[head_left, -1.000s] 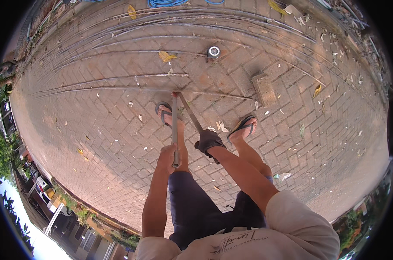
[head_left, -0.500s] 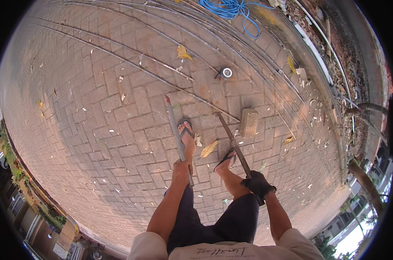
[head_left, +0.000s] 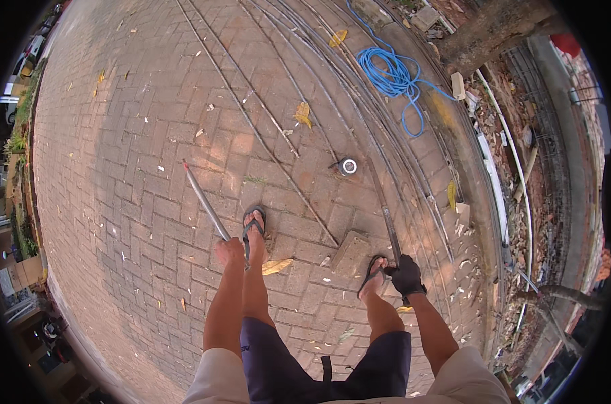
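One pipe slanted left of the frame's centre, gripped in my bare left hand; my gloved right hand gripped a bar right of centre. Steady grips and tips clear of my feet looked the safest handling.

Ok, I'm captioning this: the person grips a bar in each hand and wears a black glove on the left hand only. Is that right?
Not quite: the head view shows the black glove on the right hand only; the left hand is bare. The rest holds: left grips a grey bar, right a dark bar.
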{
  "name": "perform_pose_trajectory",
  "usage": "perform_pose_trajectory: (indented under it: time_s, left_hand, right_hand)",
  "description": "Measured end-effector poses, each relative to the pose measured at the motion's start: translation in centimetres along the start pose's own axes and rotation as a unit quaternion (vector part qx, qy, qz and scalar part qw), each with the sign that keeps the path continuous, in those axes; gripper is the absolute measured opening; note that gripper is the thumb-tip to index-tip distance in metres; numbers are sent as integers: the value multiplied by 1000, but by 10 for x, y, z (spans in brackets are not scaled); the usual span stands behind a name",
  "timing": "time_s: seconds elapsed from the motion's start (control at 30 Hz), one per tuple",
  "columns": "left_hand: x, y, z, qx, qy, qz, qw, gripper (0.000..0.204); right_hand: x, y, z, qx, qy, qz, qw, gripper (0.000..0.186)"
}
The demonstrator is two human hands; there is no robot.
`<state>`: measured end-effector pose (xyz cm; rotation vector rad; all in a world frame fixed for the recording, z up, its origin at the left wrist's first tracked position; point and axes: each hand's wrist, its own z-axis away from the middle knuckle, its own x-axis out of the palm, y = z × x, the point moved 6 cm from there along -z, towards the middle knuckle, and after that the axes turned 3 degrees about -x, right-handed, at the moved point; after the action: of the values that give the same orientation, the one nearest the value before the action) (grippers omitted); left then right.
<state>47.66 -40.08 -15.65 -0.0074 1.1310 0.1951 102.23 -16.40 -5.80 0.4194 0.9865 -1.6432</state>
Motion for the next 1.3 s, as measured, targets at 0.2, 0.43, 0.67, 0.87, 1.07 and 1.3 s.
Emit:
perform_pose_trajectory:
  time_s: [0.2, 0.43, 0.67, 0.87, 1.07, 1.3]
  left_hand:
    - [123, -61, 34, 2, 107, -49, 993, 21]
    - [225, -63, 81, 43, 323, 19, 945, 35]
    - [335, 56, 130, 261, -51, 50, 963, 52]
    - [325, 62, 133, 240, 4, 139, 961, 36]
    - [339, 20, 123, 37, -207, 571, 794, 10]
    - [315, 6, 129, 20, -296, 704, 645, 10]
  right_hand:
    - [56, 134, -78, -78, 64, 67, 993, 67]
    - [154, 247, -146, -77, 58, 183, 978, 65]
    - [151, 213, -185, -161, 79, 240, 954, 50]
    - [119, 42, -196, -338, 188, 112, 915, 40]
    - [197, -39, -164, -507, 60, 21, 860, 41]
    - [251, 3, -136, -523, 57, 217, 822, 37]
